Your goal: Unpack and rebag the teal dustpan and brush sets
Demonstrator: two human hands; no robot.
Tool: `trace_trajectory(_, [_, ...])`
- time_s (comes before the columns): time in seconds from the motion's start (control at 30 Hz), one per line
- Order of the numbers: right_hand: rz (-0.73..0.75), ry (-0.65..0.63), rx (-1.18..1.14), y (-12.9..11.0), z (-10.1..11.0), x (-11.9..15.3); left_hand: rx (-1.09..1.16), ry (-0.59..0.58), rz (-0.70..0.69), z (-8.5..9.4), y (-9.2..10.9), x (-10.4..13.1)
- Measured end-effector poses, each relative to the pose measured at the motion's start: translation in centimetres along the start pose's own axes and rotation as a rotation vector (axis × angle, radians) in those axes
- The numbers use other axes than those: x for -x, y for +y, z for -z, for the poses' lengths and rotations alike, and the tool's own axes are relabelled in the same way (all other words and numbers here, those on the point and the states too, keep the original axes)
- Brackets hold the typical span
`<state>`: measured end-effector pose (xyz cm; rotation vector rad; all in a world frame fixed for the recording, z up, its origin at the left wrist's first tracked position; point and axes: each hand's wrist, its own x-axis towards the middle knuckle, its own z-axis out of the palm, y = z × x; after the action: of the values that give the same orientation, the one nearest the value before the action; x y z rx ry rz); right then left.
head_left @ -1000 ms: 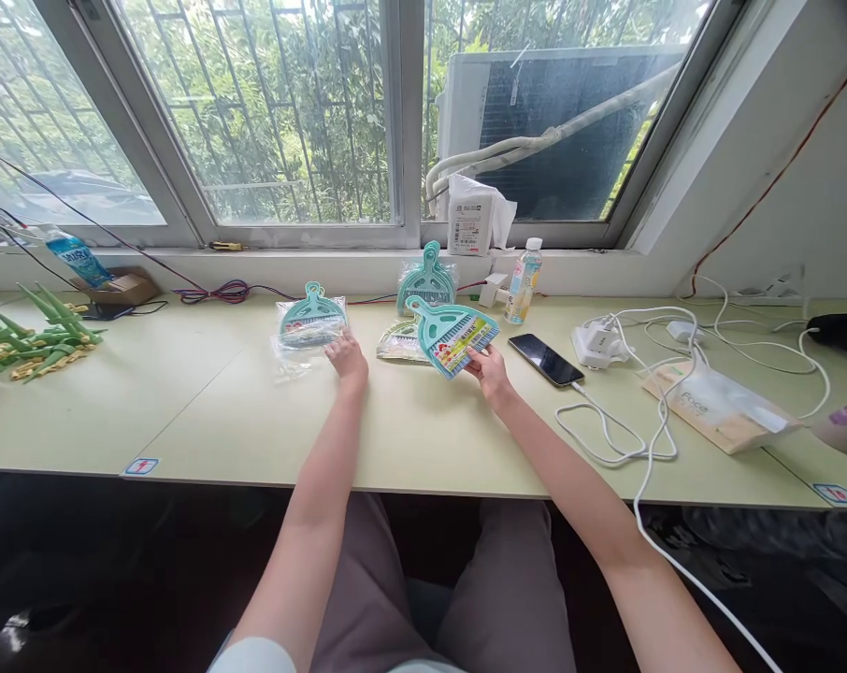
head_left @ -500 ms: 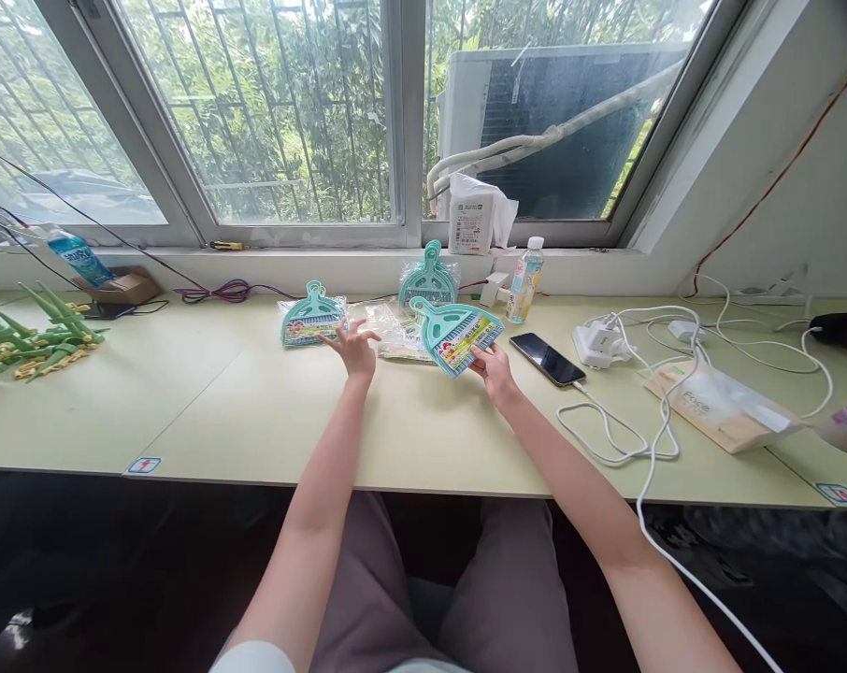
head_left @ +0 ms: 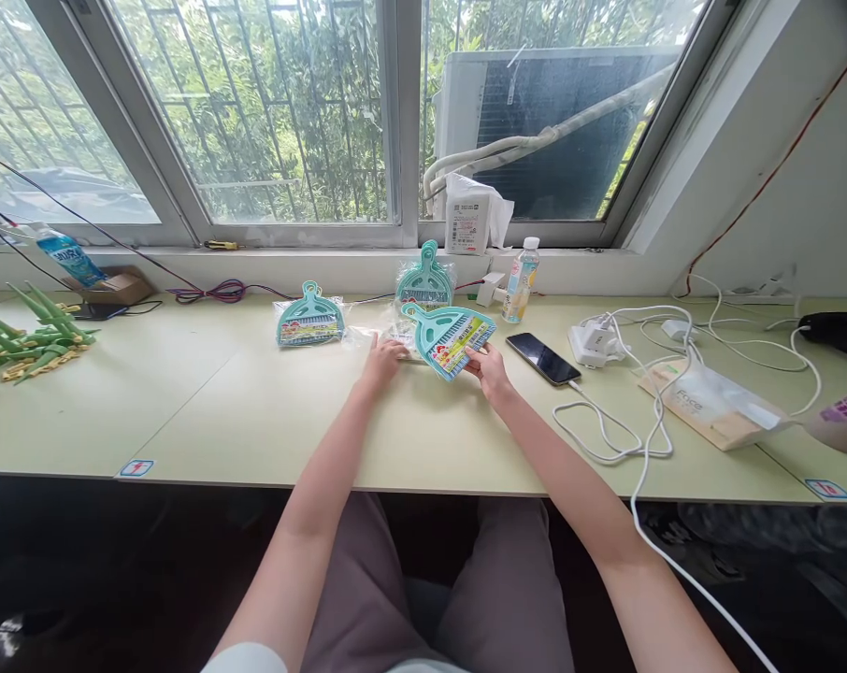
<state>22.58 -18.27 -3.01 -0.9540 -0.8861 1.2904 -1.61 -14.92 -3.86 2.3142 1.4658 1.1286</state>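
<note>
My right hand (head_left: 490,372) grips a teal mini dustpan and brush set (head_left: 450,338) by its lower right corner, tilted above the table. A colourful printed label crosses its bristles. My left hand (head_left: 383,363) rests on the near left part of a pile of clear plastic bags (head_left: 362,335), fingers stretched to the right over it. The held set partly hides this pile. To the left lies a bagged dustpan set (head_left: 311,318). Behind the pile, more dustpan sets (head_left: 427,279) in clear wrap lean near the window ledge.
Right of my hands are a phone (head_left: 544,359) on a white cable, a drink bottle (head_left: 522,280), a power strip (head_left: 595,340) and a face-tissue pack (head_left: 718,402). Green and yellow pieces (head_left: 31,341) lie far left. A tissue pack (head_left: 467,220) stands on the sill.
My left hand has moved right and down from beside the bagged dustpan set onto the plastic bags. My right hand keeps its set at nearly the same place. The view has shifted slightly.
</note>
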Motion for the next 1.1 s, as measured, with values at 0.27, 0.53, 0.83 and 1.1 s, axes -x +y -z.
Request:
trace_trajectory(0.27, [-0.008,-0.028,0.041,0.1,-0.1,0.0,-0.203,0.207,0.119,0.8,0.3,0.0])
trace_trajectory(0.53, [-0.093,-0.047,0.101,-0.1,-0.3,-0.2,-0.345,0.109,0.293,0.6,-0.4,0.3])
trace_trajectory(0.83, [-0.131,-0.148,0.157,-0.5,-0.2,-0.3,-0.303,0.378,0.415,1.9,-0.8,0.2])
trace_trajectory(1.1, [-0.033,-0.041,0.108,0.0,-0.4,-0.1,-0.23,0.367,0.209,1.2,1.9,0.4])
